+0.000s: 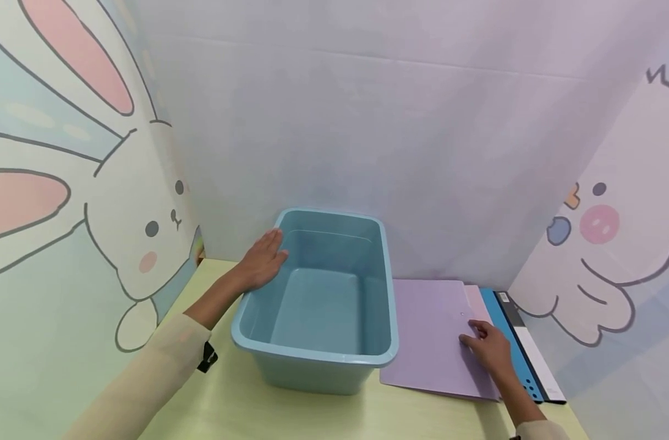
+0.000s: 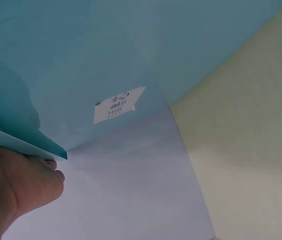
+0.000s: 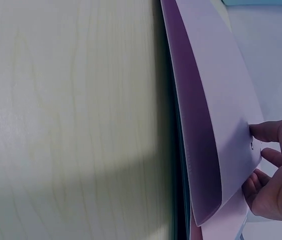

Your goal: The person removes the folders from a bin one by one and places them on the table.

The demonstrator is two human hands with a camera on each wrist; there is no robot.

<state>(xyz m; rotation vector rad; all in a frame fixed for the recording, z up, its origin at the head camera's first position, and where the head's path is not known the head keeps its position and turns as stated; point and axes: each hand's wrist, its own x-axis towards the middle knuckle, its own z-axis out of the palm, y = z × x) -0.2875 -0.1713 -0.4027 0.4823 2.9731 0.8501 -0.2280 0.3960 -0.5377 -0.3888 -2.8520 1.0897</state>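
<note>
A light-blue plastic tub (image 1: 318,354) stands upright on the table. My left hand (image 1: 262,261) rests on its left rim with the fingers straight; the left wrist view shows that hand (image 2: 23,182) by the rim, below a white label (image 2: 117,106) on the outer wall. To the right of the tub lies a purple folder (image 1: 422,333). With thumb and fingertips, my right hand (image 1: 490,348) pinches its right edge near a small fastener. In the right wrist view the folder's cover (image 3: 220,95) bows up, leaving a gap beneath it.
Under and beside the purple folder are a pink folder (image 1: 474,297), a blue folder (image 1: 496,308) and a black-and-white folder (image 1: 532,351). The pale wooden table (image 1: 290,415) meets cartoon-printed walls at both sides and a plain back wall (image 1: 367,134).
</note>
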